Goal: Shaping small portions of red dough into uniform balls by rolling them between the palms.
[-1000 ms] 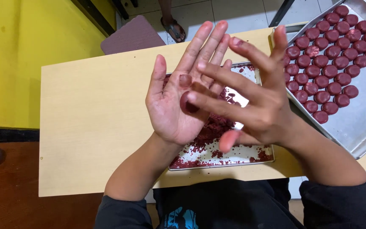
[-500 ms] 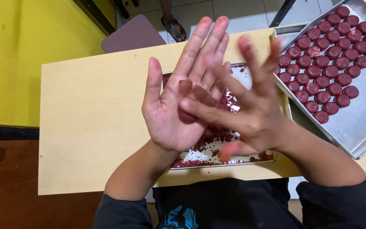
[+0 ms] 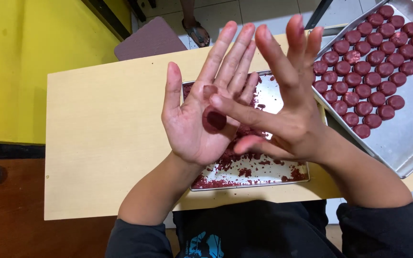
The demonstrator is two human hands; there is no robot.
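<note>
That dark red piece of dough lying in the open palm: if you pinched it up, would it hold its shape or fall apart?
The dough disc probably dents easily: it lies pressed flat on the left hand. It may crumble, since loose red crumbs litter the small tray. It seems slightly sticky, as red smears mark the palm. The shaped pieces on the big tray keep their form, so gentle handling likely works.
</note>
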